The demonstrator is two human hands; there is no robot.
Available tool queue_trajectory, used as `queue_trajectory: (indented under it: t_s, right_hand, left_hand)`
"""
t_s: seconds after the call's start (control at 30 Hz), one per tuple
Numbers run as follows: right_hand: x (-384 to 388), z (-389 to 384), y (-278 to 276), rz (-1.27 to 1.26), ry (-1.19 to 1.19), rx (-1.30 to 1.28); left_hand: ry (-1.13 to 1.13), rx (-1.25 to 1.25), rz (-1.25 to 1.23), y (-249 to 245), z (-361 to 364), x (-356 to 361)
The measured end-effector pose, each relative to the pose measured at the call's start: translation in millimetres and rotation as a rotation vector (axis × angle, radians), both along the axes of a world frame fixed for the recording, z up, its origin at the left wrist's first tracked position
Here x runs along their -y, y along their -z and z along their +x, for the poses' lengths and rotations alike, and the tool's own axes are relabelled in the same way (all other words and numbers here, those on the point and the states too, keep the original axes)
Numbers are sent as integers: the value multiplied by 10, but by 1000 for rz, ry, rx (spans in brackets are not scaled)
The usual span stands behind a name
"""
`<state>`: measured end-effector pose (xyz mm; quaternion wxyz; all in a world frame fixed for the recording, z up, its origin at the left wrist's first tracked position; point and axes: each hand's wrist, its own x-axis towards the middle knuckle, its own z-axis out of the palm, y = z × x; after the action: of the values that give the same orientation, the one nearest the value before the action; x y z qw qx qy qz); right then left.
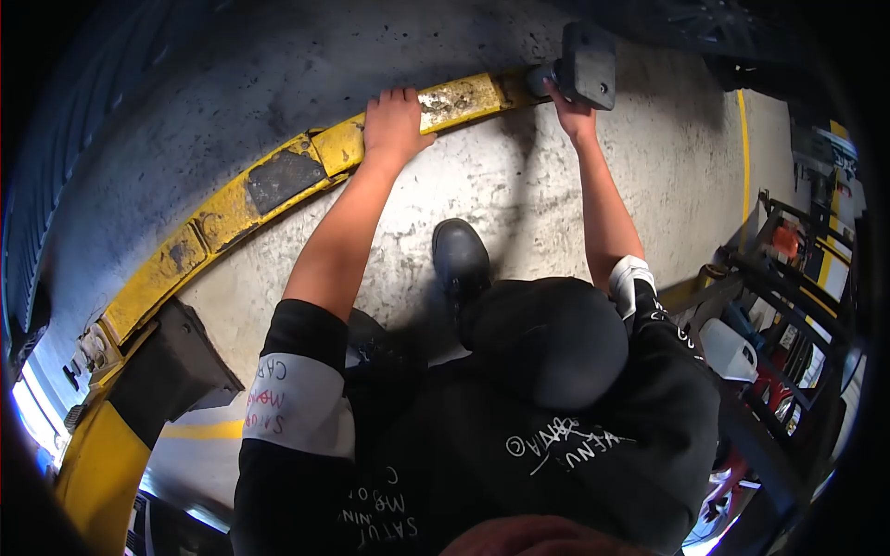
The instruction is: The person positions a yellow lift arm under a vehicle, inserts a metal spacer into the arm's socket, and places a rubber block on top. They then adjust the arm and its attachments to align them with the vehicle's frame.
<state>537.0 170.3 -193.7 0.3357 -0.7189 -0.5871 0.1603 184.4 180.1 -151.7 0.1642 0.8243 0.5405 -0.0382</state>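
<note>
A worn yellow vehicle lift arm (454, 102) runs from the lower left up to the upper right. My left hand (394, 130) grips it near its middle, fingers over the far edge and thumb on the near side. At the arm's far end sits a dark, blocky lift pad (590, 69) on a round base. My right hand (573, 116) holds this pad from below and its near side; some fingers are hidden behind it. A dark patch (286, 181) covers part of the arm left of my left hand.
My black shoe (461, 255) stands on the stained concrete floor (519, 204). The yellow lift post (104, 473) rises at lower left. A black metal rack (788, 278) with a white jug (728, 350) is at right. Dark vehicle parts (714, 23) show at upper right.
</note>
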Motion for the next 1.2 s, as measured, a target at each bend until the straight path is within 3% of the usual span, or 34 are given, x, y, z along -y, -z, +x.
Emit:
queue_trajectory:
  t_s: [0.1,0.2,0.33,0.37,0.43,0.47,0.53,0.63,0.7,0.83,1.0,1.2]
  right_hand:
    - [66,-55,-90,-64,9,-26]
    - [214,-2,-43,-72,41,-44]
    - [304,-9,-67,-92,-11,141]
    - [299,-41,-129,-116,1,121]
    - [337,-68,-145,-136,14,96]
    - [338,-62,-122,-120,25,76]
    - [305,-52,-81,-103,34,57]
    - [265,-28,-119,-169,26,49]
    - [231,-30,-34,-252,43,263]
    - [235,40,143,-198,54,36]
    - [384,-36,100,-206,52,3]
    - [460,-444,281,-212,4,297]
  left_hand:
    - [-11,-30,-108,-136,30,-13]
    - [65,-221,-216,-200,192,-81]
    - [140,-248,-456,-338,512,-286]
    - [140,-245,-457,-187,651,-266]
    - [226,316,-91,195,922,-110]
    - [226,313,-89,155,1051,-82]
    - [224,35,-16,107,1278,-39]
    - [209,64,-85,370,1369,-101]
    - [238,100,-51,430,1286,-69]
    - [274,168,-46,457,1267,-84]
    - [273,147,44,469,1167,13]
    - [286,176,-64,390,582,102]
